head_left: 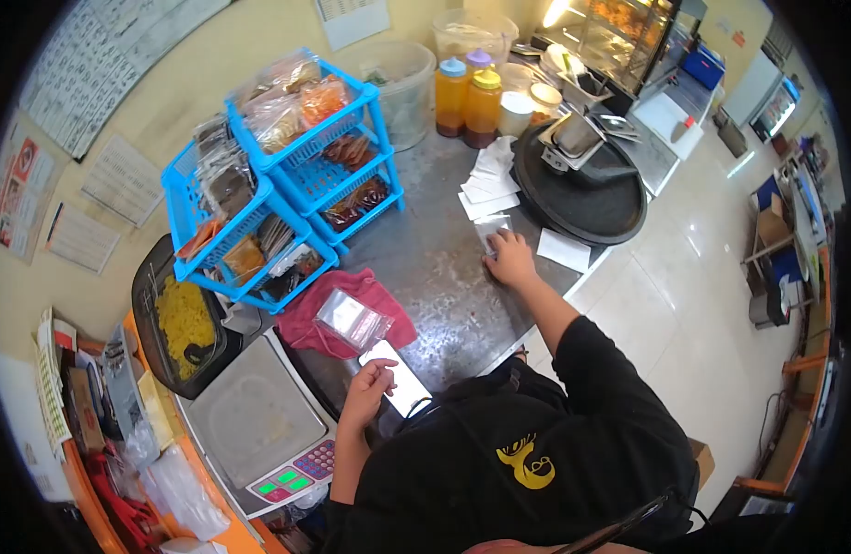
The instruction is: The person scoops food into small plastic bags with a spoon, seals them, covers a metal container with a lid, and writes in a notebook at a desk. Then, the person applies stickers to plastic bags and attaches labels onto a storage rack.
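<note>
Left of the blue rack (pixel 305 187), the wall chart (pixel 112 69) is cut off by the top edge; its writing is too small to read. Below the rack, figures on the scale (pixel 255 415) are illegible and the left hand (pixel 364 394) covers part of a white slab (pixel 402 379), kind undetermined. Right of the rack, the right hand (pixel 511 259) partly hides a clear packet (pixel 493 224).

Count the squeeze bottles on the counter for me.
3: a blue-capped bottle on the left, a yellow-capped bottle to its right and nearer, and a purple-capped bottle behind the yellow one. More may be hidden behind them.
</note>
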`<action>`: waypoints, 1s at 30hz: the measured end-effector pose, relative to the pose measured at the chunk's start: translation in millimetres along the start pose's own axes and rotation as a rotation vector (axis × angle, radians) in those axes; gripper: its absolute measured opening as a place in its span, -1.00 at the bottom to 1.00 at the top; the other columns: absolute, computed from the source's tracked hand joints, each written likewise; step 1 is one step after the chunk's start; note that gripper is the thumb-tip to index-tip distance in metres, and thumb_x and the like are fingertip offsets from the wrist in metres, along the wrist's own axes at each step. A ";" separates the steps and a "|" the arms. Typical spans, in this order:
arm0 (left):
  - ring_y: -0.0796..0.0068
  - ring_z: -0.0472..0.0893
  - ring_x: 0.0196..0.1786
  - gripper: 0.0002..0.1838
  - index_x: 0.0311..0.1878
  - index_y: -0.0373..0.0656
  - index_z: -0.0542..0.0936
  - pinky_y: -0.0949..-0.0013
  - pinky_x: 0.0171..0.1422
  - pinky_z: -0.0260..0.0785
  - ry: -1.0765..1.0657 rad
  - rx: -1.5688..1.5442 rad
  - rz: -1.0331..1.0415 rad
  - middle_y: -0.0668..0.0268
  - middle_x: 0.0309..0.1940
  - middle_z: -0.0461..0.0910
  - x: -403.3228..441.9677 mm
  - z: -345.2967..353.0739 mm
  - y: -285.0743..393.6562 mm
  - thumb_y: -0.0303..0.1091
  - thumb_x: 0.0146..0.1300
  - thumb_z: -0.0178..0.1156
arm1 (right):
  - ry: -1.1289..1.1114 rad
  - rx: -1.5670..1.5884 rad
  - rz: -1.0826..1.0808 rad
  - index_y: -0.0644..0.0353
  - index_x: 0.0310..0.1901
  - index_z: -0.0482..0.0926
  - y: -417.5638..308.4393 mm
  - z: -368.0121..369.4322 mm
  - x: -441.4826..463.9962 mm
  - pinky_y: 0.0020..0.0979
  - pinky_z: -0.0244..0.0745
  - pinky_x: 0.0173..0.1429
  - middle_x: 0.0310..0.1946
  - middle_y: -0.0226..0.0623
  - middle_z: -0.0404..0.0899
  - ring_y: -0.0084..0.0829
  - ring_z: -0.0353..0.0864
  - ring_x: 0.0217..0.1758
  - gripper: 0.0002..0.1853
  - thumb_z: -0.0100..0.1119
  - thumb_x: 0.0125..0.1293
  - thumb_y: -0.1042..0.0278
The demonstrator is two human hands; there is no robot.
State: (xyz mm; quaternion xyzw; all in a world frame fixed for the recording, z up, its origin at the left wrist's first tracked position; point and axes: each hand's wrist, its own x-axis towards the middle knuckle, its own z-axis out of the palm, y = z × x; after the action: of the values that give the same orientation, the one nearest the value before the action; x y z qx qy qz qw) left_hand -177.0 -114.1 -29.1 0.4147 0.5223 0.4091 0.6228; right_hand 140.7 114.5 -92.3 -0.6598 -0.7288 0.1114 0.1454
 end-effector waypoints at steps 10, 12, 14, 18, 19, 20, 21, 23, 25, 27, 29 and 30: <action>0.64 0.45 -0.39 -0.77 0.03 -0.24 0.50 0.53 -0.21 0.34 0.103 -0.037 -0.018 0.43 -0.47 0.46 -3.4 25.7 -14.6 -0.38 0.39 0.05 | -0.251 -0.022 0.301 0.15 0.21 0.31 -1.6 -19.6 50.5 0.09 0.32 0.21 0.22 -0.05 0.27 0.03 0.25 0.32 -0.05 0.59 -0.24 -0.03; 0.64 0.45 -0.38 -0.76 0.04 -0.25 0.49 0.53 -0.22 0.33 0.124 -0.038 -0.019 0.43 -0.47 0.46 1.8 37.4 -17.4 -0.37 0.38 0.06 | -0.357 -0.131 0.249 0.17 0.22 0.31 -9.5 -27.8 55.4 0.09 0.33 0.21 0.23 -0.07 0.27 0.01 0.26 0.32 -0.04 0.57 -0.21 -0.05; 0.64 0.45 -0.38 -0.75 0.05 -0.25 0.49 0.52 -0.21 0.34 0.141 -0.072 -0.001 0.43 -0.46 0.46 6.3 52.9 -12.6 -0.37 0.38 0.06 | -0.361 -0.033 0.270 0.20 0.25 0.29 -14.2 -45.8 56.4 0.06 0.34 0.22 0.22 -0.11 0.29 -0.01 0.29 0.30 -0.05 0.55 -0.17 -0.05; 0.65 0.44 -0.37 -0.75 0.05 -0.25 0.48 0.55 -0.21 0.32 0.160 -0.103 -0.030 0.43 -0.43 0.47 15.9 79.4 -1.0 -0.35 0.38 0.06 | -0.239 -0.012 0.148 0.25 0.08 0.38 11.4 -31.1 70.0 -0.03 0.46 0.12 0.20 -0.06 0.31 -0.01 0.38 0.23 -0.26 0.50 -0.08 0.04; 0.65 0.44 -0.37 -0.75 0.04 -0.25 0.48 0.55 -0.21 0.32 0.166 -0.115 -0.041 0.43 -0.42 0.48 20.4 85.5 0.8 -0.35 0.38 0.06 | -0.206 -0.032 0.095 0.24 0.04 0.40 21.3 -26.2 74.7 -0.05 0.48 0.10 0.20 -0.04 0.31 -0.02 0.41 0.21 -0.30 0.50 -0.08 0.06; 0.65 0.44 -0.36 -0.75 0.04 -0.24 0.48 0.55 -0.21 0.32 0.167 -0.104 -0.037 0.42 -0.42 0.48 25.7 89.6 2.8 -0.35 0.38 0.06 | -0.222 -0.020 0.083 0.24 0.01 0.41 24.2 -27.6 78.4 -0.06 0.50 0.08 0.18 -0.04 0.33 -0.02 0.43 0.19 -0.32 0.50 -0.09 0.07; 0.65 0.44 -0.36 -0.76 0.04 -0.24 0.48 0.56 -0.21 0.32 0.171 -0.093 -0.032 0.42 -0.41 0.48 30.4 93.0 4.2 -0.35 0.39 0.06 | -0.239 -0.009 0.069 0.24 -0.02 0.42 25.4 -28.2 81.3 -0.08 0.51 0.06 0.16 -0.03 0.35 -0.03 0.46 0.16 -0.35 0.51 -0.10 0.09; 0.65 0.45 -0.35 -0.76 0.05 -0.23 0.48 0.56 -0.21 0.32 0.180 -0.081 -0.017 0.42 -0.41 0.48 36.1 102.3 4.4 -0.35 0.39 0.06 | -0.290 0.004 0.046 0.24 -0.05 0.42 27.3 -27.5 83.8 -0.10 0.52 0.05 0.11 -0.05 0.39 -0.05 0.49 0.12 -0.36 0.52 -0.12 0.11; 0.66 0.45 -0.35 -0.76 0.05 -0.23 0.48 0.56 -0.20 0.33 0.178 -0.071 0.018 0.43 -0.40 0.48 46.9 111.5 6.5 -0.34 0.39 0.06 | -0.342 0.009 0.032 0.25 -0.03 0.41 22.3 -34.4 86.0 -0.10 0.51 0.07 0.06 -0.09 0.42 -0.07 0.52 0.09 -0.34 0.52 -0.13 0.11; 0.66 0.45 -0.34 -0.76 0.06 -0.23 0.47 0.56 -0.18 0.33 0.165 -0.086 0.014 0.43 -0.40 0.49 55.2 122.2 7.7 -0.35 0.39 0.06 | -0.276 -0.029 -0.001 0.21 -0.02 0.44 18.8 -38.0 78.3 -0.10 0.50 0.07 -0.05 -0.13 0.50 -0.07 0.51 0.07 -0.37 0.50 -0.10 0.12; 0.66 0.45 -0.34 -0.76 0.06 -0.23 0.47 0.56 -0.18 0.33 0.162 -0.075 0.009 0.42 -0.39 0.49 61.3 132.2 9.6 -0.35 0.40 0.05 | -0.186 -0.050 -0.040 0.16 -0.01 0.46 17.7 -35.7 69.9 -0.08 0.49 0.08 -0.07 -0.14 0.52 -0.08 0.51 0.07 -0.39 0.49 -0.08 0.12; 0.66 0.45 -0.33 -0.76 0.06 -0.23 0.47 0.56 -0.17 0.33 0.160 -0.077 0.002 0.42 -0.39 0.49 64.3 134.9 10.6 -0.36 0.40 0.06 | -0.149 -0.052 -0.047 0.11 -0.04 0.52 19.3 -29.4 68.7 -0.06 0.48 0.06 -0.11 -0.14 0.54 -0.09 0.49 0.08 -0.48 0.45 -0.05 0.14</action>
State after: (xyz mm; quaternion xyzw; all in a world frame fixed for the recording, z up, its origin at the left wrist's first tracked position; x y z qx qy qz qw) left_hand -36.6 -62.2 -24.3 0.3572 0.5539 0.4613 0.5940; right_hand 163.2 184.0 -67.3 -0.6361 -0.7554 0.1378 0.0759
